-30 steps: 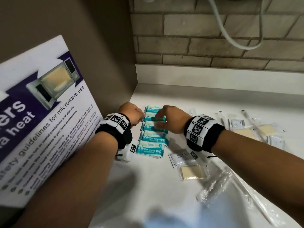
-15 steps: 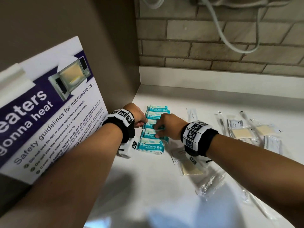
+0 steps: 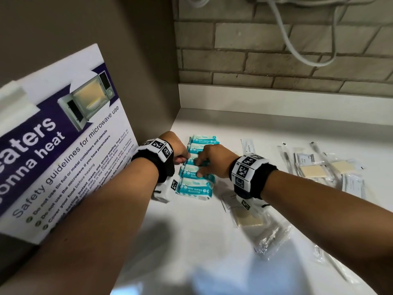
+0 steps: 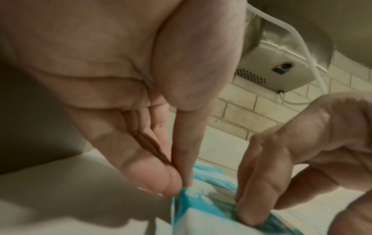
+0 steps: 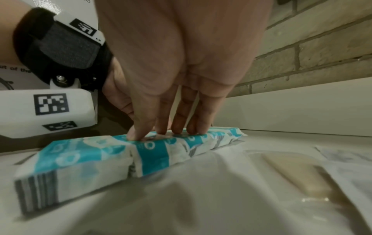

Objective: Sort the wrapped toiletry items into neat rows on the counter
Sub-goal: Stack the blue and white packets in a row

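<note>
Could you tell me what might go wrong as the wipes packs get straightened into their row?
1. The right hand presses straight fingertips on the row of mini wipes packs; a sideways push could skew neighbouring packs, since they touch.
2. The left hand pinches only a pack's wrapper edge; that thin grip may slip.
3. The right wrist hangs over the loose soap sachet and could drag it.

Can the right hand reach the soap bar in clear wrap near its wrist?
Probably yes. The right hand presses on the wipes packs; the soap bar lies uncovered just beside its wrist.
</note>
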### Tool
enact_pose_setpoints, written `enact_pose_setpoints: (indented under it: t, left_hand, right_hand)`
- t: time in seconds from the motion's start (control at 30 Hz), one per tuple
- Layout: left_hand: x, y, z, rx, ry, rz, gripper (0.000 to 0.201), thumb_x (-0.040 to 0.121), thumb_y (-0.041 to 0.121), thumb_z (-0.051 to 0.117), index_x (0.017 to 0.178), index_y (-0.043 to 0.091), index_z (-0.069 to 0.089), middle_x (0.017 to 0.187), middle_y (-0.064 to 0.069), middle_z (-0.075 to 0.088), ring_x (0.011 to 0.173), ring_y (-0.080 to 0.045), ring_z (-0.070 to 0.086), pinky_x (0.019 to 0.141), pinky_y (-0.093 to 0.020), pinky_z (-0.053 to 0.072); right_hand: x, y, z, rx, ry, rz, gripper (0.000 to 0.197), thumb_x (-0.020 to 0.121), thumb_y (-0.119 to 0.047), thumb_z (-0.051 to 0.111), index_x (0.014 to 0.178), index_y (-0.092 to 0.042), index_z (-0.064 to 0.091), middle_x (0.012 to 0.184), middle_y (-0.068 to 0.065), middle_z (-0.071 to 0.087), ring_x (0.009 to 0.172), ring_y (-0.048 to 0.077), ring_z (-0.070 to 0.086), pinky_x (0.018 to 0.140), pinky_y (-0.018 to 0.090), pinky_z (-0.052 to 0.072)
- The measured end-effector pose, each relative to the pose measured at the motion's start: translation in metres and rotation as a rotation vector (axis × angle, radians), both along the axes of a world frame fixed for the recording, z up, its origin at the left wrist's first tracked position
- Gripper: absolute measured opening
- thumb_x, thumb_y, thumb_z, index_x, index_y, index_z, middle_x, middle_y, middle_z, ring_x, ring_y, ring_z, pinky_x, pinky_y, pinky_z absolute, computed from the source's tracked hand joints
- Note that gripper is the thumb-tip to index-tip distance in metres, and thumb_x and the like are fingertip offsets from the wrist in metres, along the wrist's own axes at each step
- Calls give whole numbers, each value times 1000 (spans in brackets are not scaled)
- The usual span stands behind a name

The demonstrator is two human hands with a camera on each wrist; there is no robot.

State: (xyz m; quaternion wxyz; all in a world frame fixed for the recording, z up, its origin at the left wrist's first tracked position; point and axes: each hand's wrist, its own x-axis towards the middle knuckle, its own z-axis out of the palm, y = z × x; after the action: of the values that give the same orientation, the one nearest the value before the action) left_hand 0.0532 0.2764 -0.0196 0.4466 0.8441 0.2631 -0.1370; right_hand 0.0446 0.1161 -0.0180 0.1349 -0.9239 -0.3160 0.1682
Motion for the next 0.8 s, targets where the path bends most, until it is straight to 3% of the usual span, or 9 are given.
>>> enact_pose_setpoints:
  t: [0.2, 0.3, 0.4, 0.47, 0.53, 0.8]
  left_hand:
    - [4, 3, -3, 109, -12, -82, 22, 72, 12, 81, 86, -3, 74, 84, -20, 75, 66, -28, 66, 83, -44, 57]
    - [7, -1, 3, 132, -110, -176, 32, 74, 12, 79, 104, 5, 72, 108, -16, 71, 93, -29, 70, 87, -40, 57]
    - [11, -6, 8, 190, -120, -379, 64, 77, 10, 80, 136, 17, 56, 138, -4, 55, 111, -17, 57, 91, -20, 42]
    - [12, -9, 10, 336, -67, -565, 76, 79, 16, 78, 146, 23, 43, 156, -3, 34, 131, -18, 45, 100, -19, 32]
    - [12, -9, 9, 478, -9, -689, 80, 83, 24, 75, 151, 26, 34, 163, -3, 15, 144, -23, 28, 109, -23, 25]
    - [16, -8, 6, 563, 6, -766, 71, 86, 32, 72, 148, 30, 37, 162, 1, 16, 141, -23, 34, 110, -25, 25]
  right_hand:
    - [-4, -2, 3, -21, -26, 66, 40, 86, -33, 69, 122, -17, 67, 122, 3, 63, 112, 21, 57, 96, 33, 47]
    - [-14, -6, 7, 47, -63, 188, 38, 87, -39, 66, 119, -18, 67, 117, 3, 62, 105, 19, 56, 92, 28, 45]
    - [-26, -8, 7, 19, -24, 312, 40, 83, -37, 70, 118, -18, 68, 116, 3, 65, 104, 18, 58, 94, 29, 46]
    - [-30, -7, 3, -45, -14, 347, 43, 80, -33, 74, 119, -16, 68, 115, 5, 65, 107, 23, 58, 94, 31, 47]
    - [-29, -8, -1, -71, -10, 343, 44, 79, -30, 75, 120, -16, 67, 116, 7, 63, 109, 25, 57, 95, 33, 47]
    - [-27, -4, -4, -43, -2, 324, 46, 80, -30, 75, 122, -16, 67, 123, 4, 63, 115, 24, 57, 99, 35, 46]
